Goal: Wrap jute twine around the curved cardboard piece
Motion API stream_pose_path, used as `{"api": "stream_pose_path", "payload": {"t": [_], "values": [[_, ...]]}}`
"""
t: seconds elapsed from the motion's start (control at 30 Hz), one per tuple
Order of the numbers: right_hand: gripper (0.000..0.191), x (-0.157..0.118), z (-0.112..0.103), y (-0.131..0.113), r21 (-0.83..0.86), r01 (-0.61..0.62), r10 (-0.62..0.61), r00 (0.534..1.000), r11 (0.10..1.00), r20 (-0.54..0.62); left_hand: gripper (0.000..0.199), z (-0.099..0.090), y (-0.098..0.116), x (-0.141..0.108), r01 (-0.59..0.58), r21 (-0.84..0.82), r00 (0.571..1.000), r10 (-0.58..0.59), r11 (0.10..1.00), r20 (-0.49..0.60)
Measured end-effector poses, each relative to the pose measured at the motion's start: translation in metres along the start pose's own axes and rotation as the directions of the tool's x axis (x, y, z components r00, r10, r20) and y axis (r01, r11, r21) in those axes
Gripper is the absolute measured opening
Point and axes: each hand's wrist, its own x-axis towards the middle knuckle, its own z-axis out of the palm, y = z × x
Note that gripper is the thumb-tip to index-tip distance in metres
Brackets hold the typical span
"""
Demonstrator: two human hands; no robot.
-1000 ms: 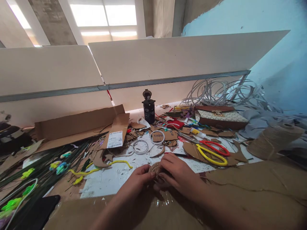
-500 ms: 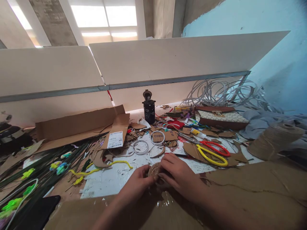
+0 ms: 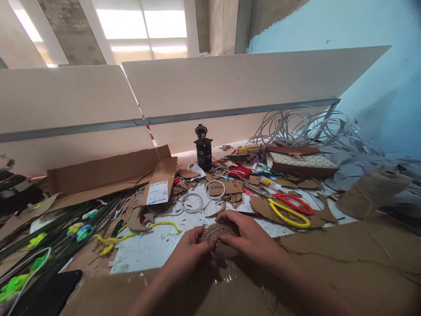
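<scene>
Between my hands is a small round piece of coiled brown twine (image 3: 215, 231), held above the cardboard near the bottom centre. My left hand (image 3: 194, 250) pinches its left edge between thumb and fingers. On the other side, my right hand (image 3: 245, 235) grips it, the thumb lying on the coil's face and the fingers curled over its top. A thin strand of twine (image 3: 332, 260) runs over the brown cardboard (image 3: 342, 245) at the right. The large twine spool (image 3: 373, 193) stands beyond that cardboard.
Scissors with red and yellow handles (image 3: 289, 213) lie right of centre. Behind them sit a patterned handbag (image 3: 301, 163) and a black bottle (image 3: 204, 153) with its lid up. White rings (image 3: 192, 203), cardboard scraps and a yellow fuzzy stem (image 3: 164, 224) lie ahead; a dark phone-like slab (image 3: 54, 292) is lower left.
My right hand has shifted its grip, its fingers now spread over the top and thumb on the face, so more of the coil shows. The view has moved slightly.
</scene>
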Motion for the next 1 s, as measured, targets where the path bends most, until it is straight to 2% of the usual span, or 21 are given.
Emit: {"api": "stream_pose_path", "payload": {"t": [0.17,0.4,0.6,0.67,0.8,1.0], "values": [[0.034,0.0,0.002,0.0,0.042,-0.005,0.005,1.0,0.999,0.005,0.031,-0.012,-0.002,0.004,0.02,0.054,1.0,-0.02,0.998,0.0],[0.03,0.0,0.0,-0.001,0.084,-0.004,0.004,1.0,0.996,0.002,0.022,-0.012,-0.002,0.004,0.015,0.034,1.0,-0.015,0.999,0.008],[0.029,0.0,0.002,-0.003,0.045,0.023,-0.022,1.0,0.999,-0.018,0.025,-0.012,0.003,0.003,0.007,0.14,1.0,-0.006,0.99,-0.01],[0.029,0.0,0.003,-0.004,0.029,0.027,-0.027,0.999,0.999,-0.021,0.023,-0.014,0.006,0.002,-0.013,0.23,0.999,0.021,0.973,-0.031],[0.028,-0.001,0.003,-0.006,0.0,0.031,-0.031,0.999,1.0,-0.015,0.03,-0.018,0.012,0.002,-0.048,0.486,0.995,0.083,0.872,-0.049],[0.03,-0.001,0.0,-0.003,0.117,0.017,-0.017,1.0,0.993,0.003,0.032,-0.013,0.018,0.002,-0.095,0.43,0.991,0.125,0.898,-0.041]]}}
